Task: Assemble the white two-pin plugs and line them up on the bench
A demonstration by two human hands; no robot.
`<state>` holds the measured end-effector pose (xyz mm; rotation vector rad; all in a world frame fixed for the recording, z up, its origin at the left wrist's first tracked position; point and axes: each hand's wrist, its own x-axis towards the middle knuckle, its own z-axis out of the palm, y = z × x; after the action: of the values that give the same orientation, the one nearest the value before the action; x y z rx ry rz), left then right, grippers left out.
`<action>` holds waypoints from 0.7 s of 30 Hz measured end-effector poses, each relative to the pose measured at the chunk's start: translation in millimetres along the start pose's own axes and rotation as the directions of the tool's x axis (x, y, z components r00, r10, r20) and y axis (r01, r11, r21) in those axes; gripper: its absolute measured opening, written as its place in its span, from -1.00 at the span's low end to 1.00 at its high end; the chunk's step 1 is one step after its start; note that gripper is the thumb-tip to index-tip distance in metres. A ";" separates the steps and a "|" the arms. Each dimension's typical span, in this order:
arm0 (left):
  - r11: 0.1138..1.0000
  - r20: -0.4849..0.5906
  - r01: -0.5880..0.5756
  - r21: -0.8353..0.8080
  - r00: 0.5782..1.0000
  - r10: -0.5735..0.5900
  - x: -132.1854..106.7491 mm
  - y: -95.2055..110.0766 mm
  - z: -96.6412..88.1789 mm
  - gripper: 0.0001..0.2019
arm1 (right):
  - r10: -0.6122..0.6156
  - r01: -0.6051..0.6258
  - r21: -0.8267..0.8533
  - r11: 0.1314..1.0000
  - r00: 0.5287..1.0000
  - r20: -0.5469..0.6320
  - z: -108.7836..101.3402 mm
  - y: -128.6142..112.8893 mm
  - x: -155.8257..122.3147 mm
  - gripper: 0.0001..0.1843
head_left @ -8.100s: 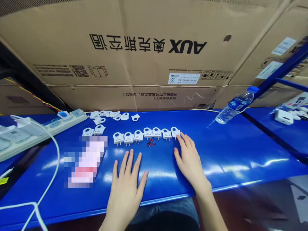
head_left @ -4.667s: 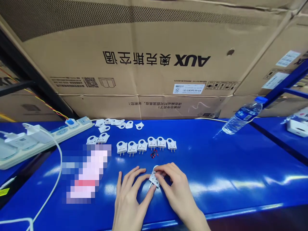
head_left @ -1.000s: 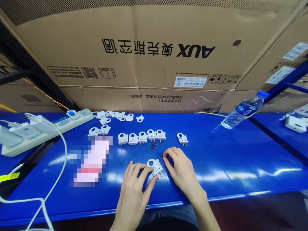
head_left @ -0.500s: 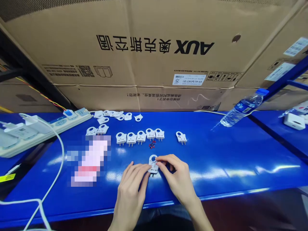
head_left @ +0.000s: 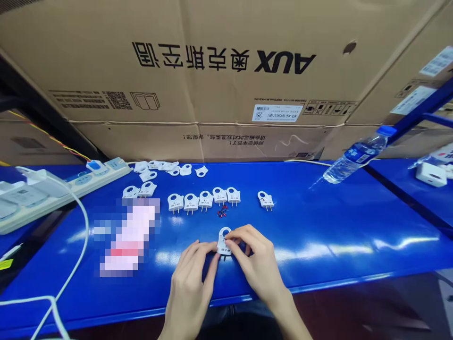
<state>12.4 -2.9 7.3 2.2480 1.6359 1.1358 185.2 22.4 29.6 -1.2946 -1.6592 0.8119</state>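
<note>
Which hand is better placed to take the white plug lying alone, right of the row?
Probably the right hand: it is nearer that lone plug. The left hand is farther, beyond the plug both hands hold.

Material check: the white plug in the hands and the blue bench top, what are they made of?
White plug: likely moulded plastic, smooth satin surface, even colour. Blue bench top: glossy paint or laminate, judging by streaky light reflections; the base underneath cannot be told.

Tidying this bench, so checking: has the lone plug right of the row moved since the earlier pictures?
Yes, rightward: the lone plug sat close to the row earlier; now a gap parts them.
</note>
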 end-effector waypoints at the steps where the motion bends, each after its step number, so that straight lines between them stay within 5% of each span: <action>1: 1.000 -0.002 0.001 0.000 1.000 -0.001 -0.3 -0.1 0.0 -0.88 | 0.003 -0.003 0.003 1.000 1.000 -0.001 0.2 0.0 -0.1 -0.85; 21: 0.999 -0.010 0.038 -0.017 0.999 -0.038 -3.6 -0.8 0.9 -0.82 | -0.067 0.067 -0.056 0.996 0.998 0.003 2.5 -1.9 0.8 -0.89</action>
<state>11.9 -5.4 4.5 2.1951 1.6594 1.1500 182.1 22.7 30.4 -1.2698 -1.7276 0.7317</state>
